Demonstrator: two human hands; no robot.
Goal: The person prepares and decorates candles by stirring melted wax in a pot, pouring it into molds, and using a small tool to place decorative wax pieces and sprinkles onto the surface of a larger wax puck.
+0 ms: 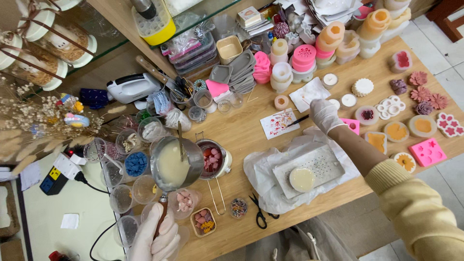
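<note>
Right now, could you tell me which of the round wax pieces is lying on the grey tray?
The plain cream wax disc on the grey tray, over crumpled white paper. The other round pieces sit on bare table, further from the person.

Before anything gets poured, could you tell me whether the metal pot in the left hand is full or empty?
Partly full: the metal pot, held by the left hand, holds pale creamy liquid, with a stirring stick standing in it.

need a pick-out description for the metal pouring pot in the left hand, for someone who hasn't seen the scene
Start at the wooden table and go to its left end, among the clear plastic cups. The metal pot hangs there, its long handle gripped by the gloved left hand at the bottom edge. Unlike the smaller pot of red pieces beside it, it holds pale cream liquid with a stick standing in it.
</note>
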